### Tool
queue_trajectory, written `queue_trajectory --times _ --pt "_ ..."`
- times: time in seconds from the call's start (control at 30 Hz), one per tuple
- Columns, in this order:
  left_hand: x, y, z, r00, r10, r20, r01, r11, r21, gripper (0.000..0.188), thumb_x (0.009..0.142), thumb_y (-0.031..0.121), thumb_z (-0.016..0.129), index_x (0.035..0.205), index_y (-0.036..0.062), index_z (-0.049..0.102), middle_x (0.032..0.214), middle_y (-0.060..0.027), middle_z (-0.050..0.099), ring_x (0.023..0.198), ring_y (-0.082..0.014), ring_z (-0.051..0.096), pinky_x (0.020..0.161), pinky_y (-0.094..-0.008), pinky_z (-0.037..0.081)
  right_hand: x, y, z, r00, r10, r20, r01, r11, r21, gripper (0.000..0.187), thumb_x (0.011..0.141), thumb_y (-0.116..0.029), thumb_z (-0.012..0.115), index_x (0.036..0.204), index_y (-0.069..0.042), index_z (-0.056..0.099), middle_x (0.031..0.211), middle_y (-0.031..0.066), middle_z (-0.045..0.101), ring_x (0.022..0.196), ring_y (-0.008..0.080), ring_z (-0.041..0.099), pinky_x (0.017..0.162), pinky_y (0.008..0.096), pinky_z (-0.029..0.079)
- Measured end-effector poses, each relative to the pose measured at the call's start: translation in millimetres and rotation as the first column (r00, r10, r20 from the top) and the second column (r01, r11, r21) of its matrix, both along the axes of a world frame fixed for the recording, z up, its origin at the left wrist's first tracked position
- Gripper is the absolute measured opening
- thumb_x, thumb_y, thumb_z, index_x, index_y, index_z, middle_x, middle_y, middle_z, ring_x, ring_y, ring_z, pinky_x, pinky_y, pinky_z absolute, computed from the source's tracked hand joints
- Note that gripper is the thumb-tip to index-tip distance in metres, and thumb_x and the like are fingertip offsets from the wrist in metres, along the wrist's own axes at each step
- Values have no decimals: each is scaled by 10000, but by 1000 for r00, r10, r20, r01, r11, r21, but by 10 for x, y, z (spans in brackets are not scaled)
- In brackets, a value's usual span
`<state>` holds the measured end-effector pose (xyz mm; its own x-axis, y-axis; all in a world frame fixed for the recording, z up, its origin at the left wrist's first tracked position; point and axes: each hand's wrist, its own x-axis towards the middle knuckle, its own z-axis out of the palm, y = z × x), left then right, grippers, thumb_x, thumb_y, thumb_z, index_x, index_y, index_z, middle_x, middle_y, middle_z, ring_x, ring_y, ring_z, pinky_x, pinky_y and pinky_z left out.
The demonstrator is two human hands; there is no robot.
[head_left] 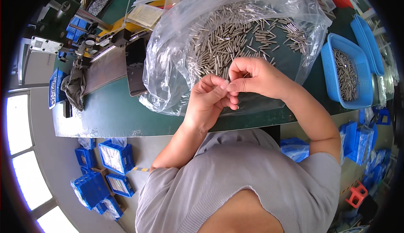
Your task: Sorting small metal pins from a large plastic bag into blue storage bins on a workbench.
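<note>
My left hand (pixel 209 97) and my right hand (pixel 256 79) meet fingertip to fingertip above the near edge of a clear plastic bag (pixel 166 64). Thumb and forefinger are pinched together on both hands. Whatever sits between them is too small or too hidden to name. Just beyond my fingers, a large heap of small metal pins (pixel 223 33) lies spread over the opened bag. Several smaller clusters of the same pins lie toward the bag's right side.
A blue basket (pixel 329 75) of similar metal pieces stands at the right edge of the green table (pixel 109 106). A dark phone-like slab (pixel 136 64) lies left of the bag, near a bench fixture with a dial gauge (pixel 90 40). Blue crates (pixel 115 157) sit on the floor.
</note>
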<state>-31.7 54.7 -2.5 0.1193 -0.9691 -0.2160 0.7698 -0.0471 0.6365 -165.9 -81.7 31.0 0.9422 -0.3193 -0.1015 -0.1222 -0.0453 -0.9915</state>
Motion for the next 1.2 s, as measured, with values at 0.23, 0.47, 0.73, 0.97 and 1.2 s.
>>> queue_trajectory --times 0.23,0.47,0.73,0.97,1.2 --pt "-6 -11 -26 998 32 -58 -33 999 -11 80 901 82 535 877 5 537 824 -153 629 682 -215 631 601 -321 542 6 -38 -21 986 -165 14 162 980 116 156 869 -168 618 811 -41 548 715 -32 532 619 30 458 540 181 368" --pt "20 6 -40 995 31 -91 -35 998 -45 73 901 83 529 875 14 535 819 -144 617 692 -206 620 605 -325 531 -10 -227 -22 962 -249 -115 272 917 292 115 856 -126 586 893 -18 577 702 -16 503 594 60 471 483 224 378" --pt "20 10 -34 995 35 -91 -38 999 -34 75 906 89 526 880 18 528 829 -147 616 699 -207 617 604 -325 524 47 -94 -192 988 -141 54 122 529 -840 153 725 -94 679 867 -70 624 767 81 561 672 271 579 586 360 454" --pt "4 1 -36 996 42 -81 -46 998 -49 88 915 103 518 890 19 513 839 -139 607 703 -193 604 612 -311 513 -34 -162 -115 992 -69 110 123 761 -637 106 797 -86 634 816 -9 564 766 83 552 678 216 556 616 311 446" --pt "-7 4 -32 999 34 -37 -34 999 -15 102 921 111 517 889 15 504 834 -128 606 699 -182 595 606 -298 506 -52 -82 45 993 -41 115 94 860 -502 87 817 -62 611 794 1 555 745 67 549 678 155 533 605 274 422"
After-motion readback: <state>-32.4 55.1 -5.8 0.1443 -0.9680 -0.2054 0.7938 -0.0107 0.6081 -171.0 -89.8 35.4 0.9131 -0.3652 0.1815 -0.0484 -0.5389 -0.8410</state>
